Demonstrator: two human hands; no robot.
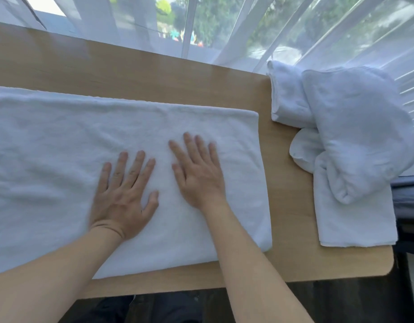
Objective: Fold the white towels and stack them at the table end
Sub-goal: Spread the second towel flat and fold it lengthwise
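While both the left hand [122, 197] and right hand [199, 176] press spread flat on the towel [61, 155], a hasty fold may wrinkle it; the loose pile [355, 136] at 3 o'clock could topple.

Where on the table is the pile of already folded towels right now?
In the head view, the folded towels lie at the right end of the wooden table, beside the sheer curtain, apart from the spread towel.

a home room: wooden table [154, 73] by sheer curtains [248, 31]

Two hands, left hand [122, 197] and right hand [199, 173]. One spread white towel [61, 159]. One wooden table [292, 206]; the towel pile [346, 145] count is unclear.
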